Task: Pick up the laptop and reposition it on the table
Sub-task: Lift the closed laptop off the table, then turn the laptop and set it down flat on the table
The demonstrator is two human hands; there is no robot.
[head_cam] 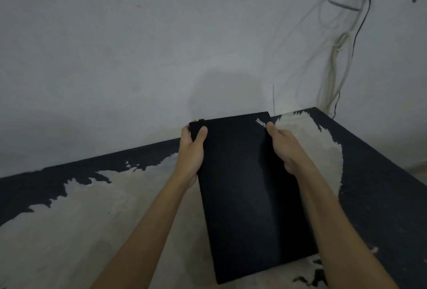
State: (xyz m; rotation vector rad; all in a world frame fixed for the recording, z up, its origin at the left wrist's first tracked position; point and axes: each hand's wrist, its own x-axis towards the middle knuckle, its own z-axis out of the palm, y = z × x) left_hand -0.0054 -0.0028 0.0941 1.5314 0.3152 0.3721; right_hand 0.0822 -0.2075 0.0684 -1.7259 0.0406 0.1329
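Scene: a person is looking down at a worn desk [69,219] with a black top peeling away to pale patches, pushed against a plain grey wall [138,46].
Laptop: a closed, flat, matte black rectangular laptop [249,196] is sitting at the centre of the view, long side running from 6 o'clock toward 12 o'clock, with a small silver logo at its far right corner. Whether it is resting on the desk or just lifted cannot be told.
Left hand: the left hand [190,152] is gripping the far left edge, at about 11 o'clock on the lid, thumb lying on top and fingers [184,132] curling around the corner.
Right hand: the right hand [285,147] is closing on the far right edge, at about 1 o'clock, thumb on top beside the logo, the other fingers hidden underneath.
Cables: pale and dark cables [335,57] are hanging down the wall at 1 o'clock, well apart from the laptop.
Handling: the laptop is likely stiff, fairly heavy and smooth enough to slip; holding both long edges nearer the middle would probably balance it better, and it should be set down gently.
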